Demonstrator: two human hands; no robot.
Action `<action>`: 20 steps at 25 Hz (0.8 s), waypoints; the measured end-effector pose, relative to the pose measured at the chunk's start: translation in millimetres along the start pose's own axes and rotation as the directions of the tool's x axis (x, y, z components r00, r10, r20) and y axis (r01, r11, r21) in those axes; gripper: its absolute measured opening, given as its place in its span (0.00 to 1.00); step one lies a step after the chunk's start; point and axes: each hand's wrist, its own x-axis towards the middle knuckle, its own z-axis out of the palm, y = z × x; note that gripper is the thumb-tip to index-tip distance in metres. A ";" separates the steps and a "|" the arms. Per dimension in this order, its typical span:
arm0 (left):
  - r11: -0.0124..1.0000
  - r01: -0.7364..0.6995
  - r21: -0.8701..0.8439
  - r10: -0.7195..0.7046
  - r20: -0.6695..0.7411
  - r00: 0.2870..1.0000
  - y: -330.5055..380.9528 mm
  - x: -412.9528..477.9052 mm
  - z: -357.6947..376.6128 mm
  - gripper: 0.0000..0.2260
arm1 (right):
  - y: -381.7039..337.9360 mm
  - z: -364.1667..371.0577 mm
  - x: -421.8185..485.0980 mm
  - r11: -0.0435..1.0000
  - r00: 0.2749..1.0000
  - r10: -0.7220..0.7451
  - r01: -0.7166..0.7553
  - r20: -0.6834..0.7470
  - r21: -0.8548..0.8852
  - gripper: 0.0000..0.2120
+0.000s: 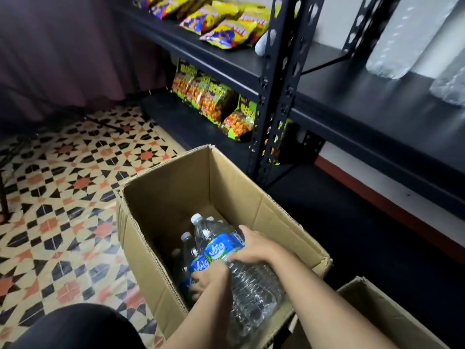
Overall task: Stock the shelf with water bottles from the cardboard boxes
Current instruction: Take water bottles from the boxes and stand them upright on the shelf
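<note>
Gripping upper water bottle (222,246) with right hand (254,248), lower water bottle (199,264) with left hand (211,279), inside open cardboard box (176,197).

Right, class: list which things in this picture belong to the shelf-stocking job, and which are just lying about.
Job: water bottles, open cardboard box, second box, black shelf, left hand, right hand, both gripping bottles.
Lying about: yellow snack bags, green snack bags, patterned floor.

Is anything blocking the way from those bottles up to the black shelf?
Nothing visible does. The box around the held bottles is open on top, and the shelf has bare space left of stocked bottles.
</note>
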 end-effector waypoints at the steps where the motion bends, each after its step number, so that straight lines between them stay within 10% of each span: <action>1: 0.999 0.031 -0.010 -0.031 -0.034 0.999 -7.6 9.8 5.7 0.24 | 1.5 8.2 6.9 1.000 0.999 0.021 -0.021 0.035 -0.009 0.54; 6: 0.984 0.032 -0.177 -0.054 -0.125 0.991 -37.2 39.6 24.3 0.17 | 7.2 53.2 15.1 0.994 0.999 0.035 -0.037 -0.014 -0.103 0.58; 20: 0.983 0.133 -0.124 -0.121 0.099 0.988 -43.2 37.1 28.4 0.57 | 36.0 7.8 23.1 1.000 0.998 -0.018 0.017 -0.059 -0.012 0.36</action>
